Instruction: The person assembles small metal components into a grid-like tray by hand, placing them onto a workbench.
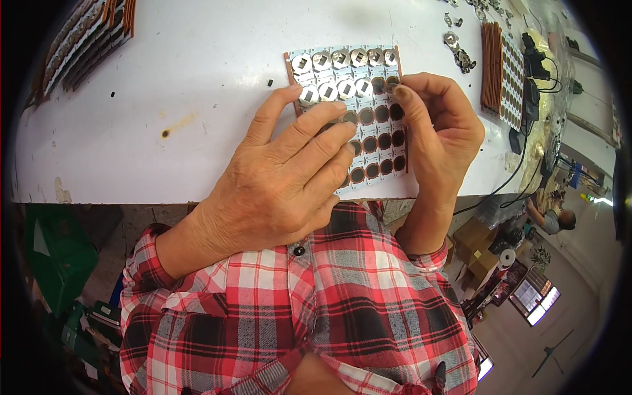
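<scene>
A light-blue circuit board panel (405, 148) with copper-coloured side edges lies on the white table in front of me. Round silver metal clips (341, 59) with dark centres fill its far row and the left part of the second row. The nearer rows show bare dark round pads (370, 143). My left hand (276, 158) rests across the panel's left side, fingers spread, hiding several pads. At the right end of the second row, my right hand (438, 122) has thumb and index finger pinched at the panel's edge; what lies between them is too small to make out.
A stack of similar panels (503, 76) stands at the right, beside black plugs and cables (536, 72). Loose metal clips (461, 52) lie at the far right. Another panel stack (92, 39) sits at the far left. A green bin (62, 257) is below the table; another person (556, 217) is at right.
</scene>
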The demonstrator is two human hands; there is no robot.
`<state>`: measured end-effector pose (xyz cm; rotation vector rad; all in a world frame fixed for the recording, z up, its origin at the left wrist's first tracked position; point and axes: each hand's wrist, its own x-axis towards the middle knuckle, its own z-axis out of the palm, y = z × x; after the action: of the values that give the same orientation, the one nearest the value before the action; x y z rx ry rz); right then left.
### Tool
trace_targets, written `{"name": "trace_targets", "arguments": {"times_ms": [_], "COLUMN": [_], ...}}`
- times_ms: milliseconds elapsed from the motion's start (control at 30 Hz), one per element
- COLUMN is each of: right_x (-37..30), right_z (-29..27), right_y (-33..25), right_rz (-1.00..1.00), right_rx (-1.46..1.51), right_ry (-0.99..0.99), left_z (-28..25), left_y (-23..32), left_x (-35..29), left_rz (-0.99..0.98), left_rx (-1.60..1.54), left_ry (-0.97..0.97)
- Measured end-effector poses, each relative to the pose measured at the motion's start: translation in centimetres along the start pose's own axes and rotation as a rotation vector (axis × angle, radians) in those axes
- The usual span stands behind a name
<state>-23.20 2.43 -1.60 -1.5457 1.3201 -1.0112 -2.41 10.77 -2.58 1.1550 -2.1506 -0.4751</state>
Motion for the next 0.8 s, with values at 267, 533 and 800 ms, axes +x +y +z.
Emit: {"name": "trace_targets", "arguments": {"times_ms": [267,533,800], "right_x": [0.4,1.0,0.9], "right_z": [0.2,-0.1,-0.3], "right_y": [-0.2,-0.2,0.5], "right_rz": [-0.066,-0.127,-0.175], "right_rx": [-0.199,-0.249,-0.275], "right_ry": [-0.089,-0.1,-0.181], "left_z": [0.1,0.1,0.2], "left_y": [0.0,0.0,0.0], "left_x": [0.0,0.0,-0.1], "left_rz": [-0.002,-0.002,0.006], "left_rx": [0.003,-0.006,0.004], "left_ry": [0.007,0.0,-0.01]}}
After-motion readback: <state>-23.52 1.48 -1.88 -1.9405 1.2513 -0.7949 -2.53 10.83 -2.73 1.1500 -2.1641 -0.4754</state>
